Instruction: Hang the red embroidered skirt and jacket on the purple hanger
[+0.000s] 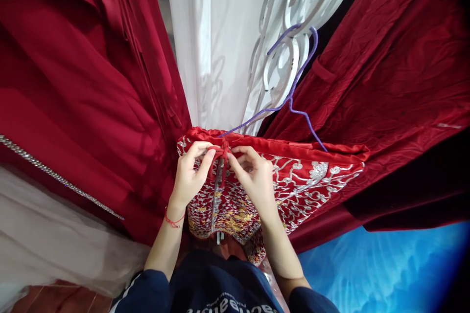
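Red satin waistband [290, 146]: Taken as landmark. Running crosswise, gathered and creased, dipping slightly toward its right end.
Red drawstring cord [225, 148]: Lying at the waistband, left of its middle, directly between left hand [193, 168] and right hand [257, 176]. One strand stretched sideways, along the waistband, to the left; tail hanging roughly square to it, down the front. Narrow, matt; bunched in a knot or loop, cannot tell which.
Left grip: Just below the waistband, left of the bunch. Thumb and forefinger closed in a narrow pinch on the sideways strand.
Right grip: Just below the waistband, right of the bunch. Thumb and forefinger pinched narrowly on the cord; neither hand clearly nearer.
Embroidered red garment [240, 210]: Hanging below the waistband. Silver scrollwork over red, gold patches lower down; grey strip [216, 200] descending behind the cord tail, possibly a zip.
Purple hanger [291, 96]: Above the waistband, hooked on white scrolled metalwork [296, 54], arms slanting down to the waistband.
Dark red gown [110, 83]: Left of the waistband.
Patterned red gown [389, 68]: Right of and behind the waistband.
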### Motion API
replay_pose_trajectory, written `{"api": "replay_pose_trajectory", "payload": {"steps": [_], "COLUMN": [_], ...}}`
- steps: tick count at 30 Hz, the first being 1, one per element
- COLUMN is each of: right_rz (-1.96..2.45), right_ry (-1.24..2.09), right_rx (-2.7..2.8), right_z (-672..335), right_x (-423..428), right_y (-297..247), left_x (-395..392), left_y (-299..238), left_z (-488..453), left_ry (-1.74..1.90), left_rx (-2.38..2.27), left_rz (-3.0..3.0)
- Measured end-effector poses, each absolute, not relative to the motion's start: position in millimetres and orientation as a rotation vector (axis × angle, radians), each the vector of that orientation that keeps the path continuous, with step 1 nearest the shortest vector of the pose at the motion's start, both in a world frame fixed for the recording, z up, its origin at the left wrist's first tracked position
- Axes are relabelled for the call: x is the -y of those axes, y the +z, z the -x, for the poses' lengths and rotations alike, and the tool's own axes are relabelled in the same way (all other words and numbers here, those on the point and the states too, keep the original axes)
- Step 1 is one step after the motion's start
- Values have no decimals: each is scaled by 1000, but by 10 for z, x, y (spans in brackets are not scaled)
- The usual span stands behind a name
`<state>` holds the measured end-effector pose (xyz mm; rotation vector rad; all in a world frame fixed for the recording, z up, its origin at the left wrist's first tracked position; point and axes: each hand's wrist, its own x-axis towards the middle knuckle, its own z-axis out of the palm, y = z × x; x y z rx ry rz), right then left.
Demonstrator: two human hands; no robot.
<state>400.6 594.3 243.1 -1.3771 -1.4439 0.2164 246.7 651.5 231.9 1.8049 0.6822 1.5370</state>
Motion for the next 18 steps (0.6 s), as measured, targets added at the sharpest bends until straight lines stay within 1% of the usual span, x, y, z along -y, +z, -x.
{"api": "replay_pose_trajectory", "payload": {"steps": [5, 14, 18], "right_rz": [1298, 1311, 1400], "right_ry": [178, -156, -387], "right_rx": [1555, 1586, 1674], "right_z": [-4055, -4191, -4329], "right_x": [-5924, -5911, -5883], "right_y": [2444, 2566, 2592], "left_x": [-6516, -6584, -6644], "left_y": [2304, 2378, 2352], "left_z": [-2477, -2418, -2337], "left_ry": [1537, 1729, 1828], "left_rx": [-697, -951, -1039], "left_rz": [-1703, -1740, -1845]}}
